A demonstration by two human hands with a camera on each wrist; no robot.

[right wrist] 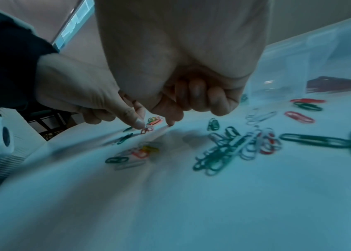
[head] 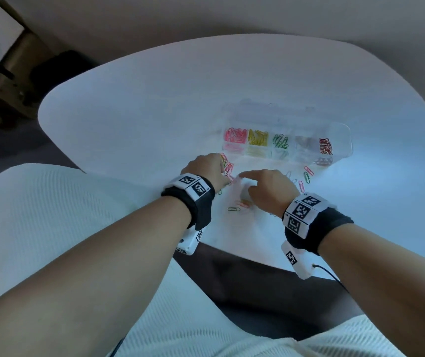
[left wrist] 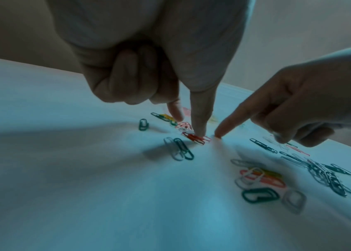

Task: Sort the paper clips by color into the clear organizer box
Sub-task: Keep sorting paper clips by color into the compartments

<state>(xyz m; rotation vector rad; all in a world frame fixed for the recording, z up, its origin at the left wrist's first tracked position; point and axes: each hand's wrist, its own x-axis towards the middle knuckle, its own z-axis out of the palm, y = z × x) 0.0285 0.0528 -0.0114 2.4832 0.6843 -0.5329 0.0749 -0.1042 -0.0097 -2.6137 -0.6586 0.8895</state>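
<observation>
The clear organizer box (head: 340, 140) stands on the white table (head: 142, 112), its compartments holding pink, yellow, green, pale and red clips. My left hand (head: 219, 171) is just in front of it. Its thumb (left wrist: 200, 118) presses on a red paper clip (left wrist: 196, 139), its index finger (left wrist: 175, 110) touches pink clips behind, and the other fingers are curled. My right hand (head: 265, 186) points its index finger (left wrist: 228, 124) onto the table beside that red clip, the rest curled with nothing seen in them. In the right wrist view the fingertip (right wrist: 170, 123) touches bare table.
Loose clips lie scattered around both hands: a green and white cluster (right wrist: 230, 147), a pink, yellow and green heap (left wrist: 260, 178), and a few right of the hands (head: 306, 176). The table's near edge (head: 245, 256) is just below my wrists.
</observation>
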